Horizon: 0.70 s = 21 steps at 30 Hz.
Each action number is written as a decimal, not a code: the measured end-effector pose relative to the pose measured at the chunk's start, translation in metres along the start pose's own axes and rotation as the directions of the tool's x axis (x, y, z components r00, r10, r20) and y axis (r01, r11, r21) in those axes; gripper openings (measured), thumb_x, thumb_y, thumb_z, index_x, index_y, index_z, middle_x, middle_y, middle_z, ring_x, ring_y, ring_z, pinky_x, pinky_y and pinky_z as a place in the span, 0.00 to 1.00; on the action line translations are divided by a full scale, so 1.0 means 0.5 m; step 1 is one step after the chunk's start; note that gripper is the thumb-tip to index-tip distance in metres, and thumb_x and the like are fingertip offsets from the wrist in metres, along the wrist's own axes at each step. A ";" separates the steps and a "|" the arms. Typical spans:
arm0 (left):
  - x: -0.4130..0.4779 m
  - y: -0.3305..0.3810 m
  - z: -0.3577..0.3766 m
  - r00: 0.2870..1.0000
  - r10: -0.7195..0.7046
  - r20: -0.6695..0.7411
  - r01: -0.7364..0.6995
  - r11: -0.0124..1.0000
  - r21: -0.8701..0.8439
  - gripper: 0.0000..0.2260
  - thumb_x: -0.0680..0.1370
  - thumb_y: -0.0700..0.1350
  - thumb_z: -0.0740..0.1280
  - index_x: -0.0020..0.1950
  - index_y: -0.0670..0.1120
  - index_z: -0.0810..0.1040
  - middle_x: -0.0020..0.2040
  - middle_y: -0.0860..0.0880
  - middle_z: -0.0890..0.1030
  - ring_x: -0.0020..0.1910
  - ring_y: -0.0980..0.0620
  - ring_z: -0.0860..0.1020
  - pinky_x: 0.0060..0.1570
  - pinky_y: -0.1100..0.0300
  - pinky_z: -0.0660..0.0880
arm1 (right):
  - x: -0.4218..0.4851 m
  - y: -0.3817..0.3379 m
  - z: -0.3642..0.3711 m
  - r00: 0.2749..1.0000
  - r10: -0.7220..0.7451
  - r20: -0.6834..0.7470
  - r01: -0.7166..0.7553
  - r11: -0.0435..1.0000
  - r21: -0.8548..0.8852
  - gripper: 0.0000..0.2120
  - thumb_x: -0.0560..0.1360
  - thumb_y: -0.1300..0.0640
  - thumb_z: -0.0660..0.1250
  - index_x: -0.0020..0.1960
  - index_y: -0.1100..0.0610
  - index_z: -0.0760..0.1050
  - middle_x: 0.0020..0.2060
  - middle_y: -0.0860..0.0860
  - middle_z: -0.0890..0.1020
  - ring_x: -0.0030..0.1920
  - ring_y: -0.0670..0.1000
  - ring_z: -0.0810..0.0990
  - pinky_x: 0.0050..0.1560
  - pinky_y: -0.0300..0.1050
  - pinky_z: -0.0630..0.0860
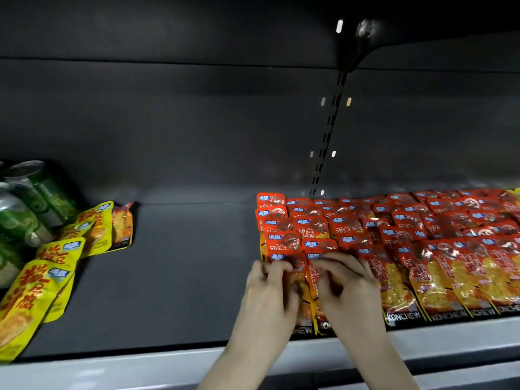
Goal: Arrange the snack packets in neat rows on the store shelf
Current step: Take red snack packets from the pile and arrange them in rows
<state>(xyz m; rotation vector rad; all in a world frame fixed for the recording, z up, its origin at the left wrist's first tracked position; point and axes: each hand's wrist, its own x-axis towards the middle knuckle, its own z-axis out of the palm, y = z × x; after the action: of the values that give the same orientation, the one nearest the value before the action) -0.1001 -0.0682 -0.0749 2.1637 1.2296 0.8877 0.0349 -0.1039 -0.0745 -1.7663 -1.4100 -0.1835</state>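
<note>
A: Dark shelf at lower centre: where did we have the front red packets?

B: Under both sets of curled fingers; our left hand and right hand pinched their top edges, motion-blurred. We judged it best to square them with the red rows to the right, bottoms flush. Yellow packets lay far left.

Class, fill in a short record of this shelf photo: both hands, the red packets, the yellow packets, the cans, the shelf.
left hand: pinches front red packets, left end of rows
right hand: pinches the same packets
red snack packets: overlapping rows, right side of shelf
yellow snack packets: loose pile, far left
green cans: beside yellow pile
shelf: bare dark stretch between the groups
</note>
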 end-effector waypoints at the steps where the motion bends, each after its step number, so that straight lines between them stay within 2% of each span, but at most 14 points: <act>1: -0.002 -0.002 -0.010 1.000 -0.003 -0.009 0.003 1.000 0.003 0.12 0.77 0.44 0.62 0.59 0.52 0.71 0.50 0.55 0.64 0.52 0.51 0.73 0.50 0.64 0.68 | 0.009 -0.017 0.000 1.000 -0.005 0.012 0.005 0.999 0.032 0.12 0.69 0.58 0.61 0.45 0.52 0.82 0.46 0.45 0.81 0.46 0.49 0.76 0.49 0.44 0.77; 3: -0.006 -0.017 -0.041 0.998 -0.001 -0.066 0.005 0.999 0.054 0.10 0.76 0.47 0.60 0.58 0.53 0.72 0.51 0.54 0.66 0.52 0.51 0.71 0.52 0.61 0.69 | 0.033 -0.061 0.008 0.998 -0.045 0.054 0.040 0.995 0.091 0.15 0.69 0.54 0.57 0.45 0.51 0.82 0.45 0.44 0.81 0.46 0.47 0.77 0.51 0.39 0.74; 5: -0.005 -0.050 -0.090 0.983 -0.027 -0.182 0.052 0.990 0.133 0.12 0.74 0.49 0.59 0.55 0.52 0.74 0.51 0.51 0.71 0.51 0.48 0.71 0.53 0.57 0.69 | 0.062 -0.115 0.033 0.988 -0.107 0.113 0.089 0.983 0.160 0.15 0.69 0.54 0.57 0.44 0.51 0.82 0.44 0.46 0.82 0.45 0.46 0.78 0.51 0.36 0.71; 9: -0.001 -0.139 -0.229 0.911 -0.164 -0.379 0.260 0.940 0.219 0.13 0.72 0.47 0.61 0.54 0.48 0.76 0.52 0.45 0.75 0.51 0.41 0.73 0.54 0.51 0.70 | 0.110 -0.247 0.102 0.942 -0.236 0.240 0.173 0.951 0.258 0.12 0.69 0.57 0.62 0.46 0.52 0.83 0.46 0.50 0.83 0.47 0.53 0.81 0.53 0.34 0.67; 13: -0.008 -0.192 -0.367 0.836 -0.268 -0.479 0.428 0.864 0.264 0.13 0.74 0.42 0.66 0.58 0.46 0.76 0.55 0.41 0.74 0.56 0.38 0.71 0.58 0.50 0.67 | 0.148 -0.370 0.169 0.846 -0.359 0.395 0.217 0.907 0.360 0.11 0.72 0.62 0.65 0.52 0.55 0.82 0.50 0.51 0.81 0.51 0.52 0.79 0.53 0.31 0.65; 16: -0.004 -0.225 -0.433 0.802 -0.327 -0.500 0.507 0.815 0.281 0.16 0.74 0.42 0.65 0.62 0.45 0.74 0.57 0.40 0.72 0.57 0.38 0.70 0.60 0.49 0.67 | 0.171 -0.427 0.244 0.780 -0.372 0.503 0.213 0.914 0.346 0.14 0.73 0.62 0.64 0.57 0.55 0.79 0.55 0.53 0.79 0.53 0.52 0.79 0.51 0.32 0.66; 19: 0.016 -0.267 -0.453 0.831 -0.340 -0.440 0.489 0.823 0.290 0.16 0.74 0.42 0.65 0.62 0.44 0.74 0.57 0.41 0.73 0.58 0.39 0.71 0.59 0.49 0.70 | 0.191 -0.452 0.339 0.749 -0.310 0.586 0.193 0.948 0.254 0.18 0.74 0.62 0.63 0.63 0.59 0.75 0.61 0.57 0.77 0.60 0.56 0.76 0.58 0.36 0.65; 21: 0.039 -0.293 -0.448 0.864 -0.361 -0.350 0.477 0.810 0.341 0.17 0.75 0.43 0.63 0.63 0.44 0.73 0.60 0.42 0.73 0.61 0.40 0.72 0.60 0.49 0.71 | 0.202 -0.461 0.393 0.721 -0.198 0.664 0.106 0.978 0.177 0.21 0.75 0.61 0.62 0.67 0.61 0.70 0.65 0.59 0.74 0.65 0.57 0.72 0.63 0.39 0.64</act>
<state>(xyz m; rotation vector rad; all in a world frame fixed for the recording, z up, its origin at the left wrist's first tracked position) -0.3394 0.0397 -0.0206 1.9669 2.1122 0.7895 -0.2001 0.1055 -0.0212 -1.6736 -2.0363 0.5238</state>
